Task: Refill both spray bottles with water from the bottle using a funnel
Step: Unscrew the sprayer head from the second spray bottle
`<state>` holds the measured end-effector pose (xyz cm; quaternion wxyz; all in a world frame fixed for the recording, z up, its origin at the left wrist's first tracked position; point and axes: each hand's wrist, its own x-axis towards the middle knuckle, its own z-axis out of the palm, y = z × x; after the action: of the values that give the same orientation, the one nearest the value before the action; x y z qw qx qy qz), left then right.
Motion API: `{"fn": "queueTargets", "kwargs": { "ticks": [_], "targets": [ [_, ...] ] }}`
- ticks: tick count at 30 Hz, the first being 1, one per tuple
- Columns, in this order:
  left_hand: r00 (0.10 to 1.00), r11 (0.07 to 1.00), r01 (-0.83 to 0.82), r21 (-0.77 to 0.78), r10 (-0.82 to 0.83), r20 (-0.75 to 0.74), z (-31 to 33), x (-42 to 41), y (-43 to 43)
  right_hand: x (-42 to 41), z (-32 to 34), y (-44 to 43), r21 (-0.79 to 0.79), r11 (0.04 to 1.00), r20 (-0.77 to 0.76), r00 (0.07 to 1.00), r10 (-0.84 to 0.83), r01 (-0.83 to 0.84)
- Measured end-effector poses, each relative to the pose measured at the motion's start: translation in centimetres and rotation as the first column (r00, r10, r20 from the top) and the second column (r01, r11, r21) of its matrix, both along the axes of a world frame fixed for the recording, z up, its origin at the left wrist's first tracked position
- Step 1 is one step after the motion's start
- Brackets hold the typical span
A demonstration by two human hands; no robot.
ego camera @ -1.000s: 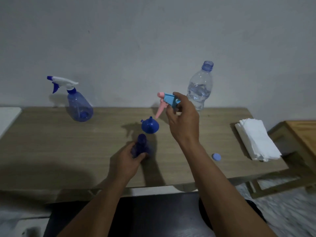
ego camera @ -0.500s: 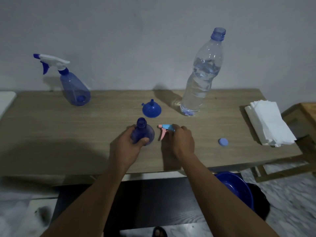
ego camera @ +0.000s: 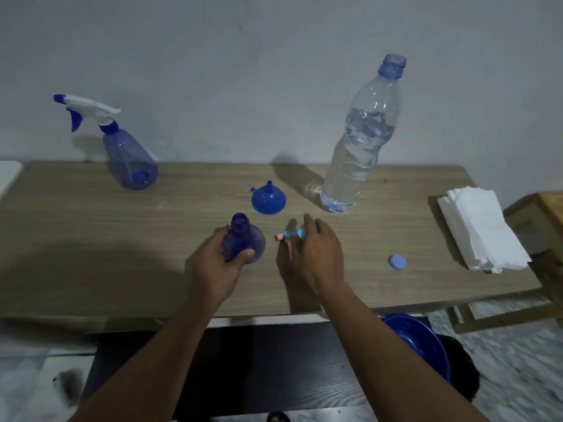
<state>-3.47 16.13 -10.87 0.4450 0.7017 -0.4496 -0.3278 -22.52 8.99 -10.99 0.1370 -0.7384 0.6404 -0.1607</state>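
Note:
My left hand [ego camera: 213, 269] grips a small round blue spray bottle [ego camera: 243, 243] that stands upright on the wooden table [ego camera: 91, 239] with its neck uncovered. Its pink and blue spray head [ego camera: 291, 236] lies on the table just right of it, under the spread fingers of my right hand [ego camera: 320, 254]. A blue funnel [ego camera: 268, 199] rests mouth down behind the bottle. The clear water bottle [ego camera: 359, 147], uncapped and mostly full, stands at the back right. A second blue spray bottle [ego camera: 131, 159] with a white trigger head stands at the back left.
The water bottle's blue cap [ego camera: 397, 262] lies on the table right of my right hand. A stack of white napkins [ego camera: 481, 226] sits at the table's right end. A blue basin [ego camera: 417, 342] is on the floor below the front edge.
My right hand brought the spray head down from the air to the table beside the bottle, then spread its fingers over it. My left hand kept hold of the small bottle.

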Motion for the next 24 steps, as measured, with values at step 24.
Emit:
{"fn": "queueTargets", "kwargs": {
  "ticks": [24],
  "targets": [
    [0.998,1.0,-0.011,0.012,0.012,-0.069,0.9,0.1,-0.1,5.5,7.8,-10.2,0.245,0.956,0.459,0.888,0.032,-0.161]
  ]
}}
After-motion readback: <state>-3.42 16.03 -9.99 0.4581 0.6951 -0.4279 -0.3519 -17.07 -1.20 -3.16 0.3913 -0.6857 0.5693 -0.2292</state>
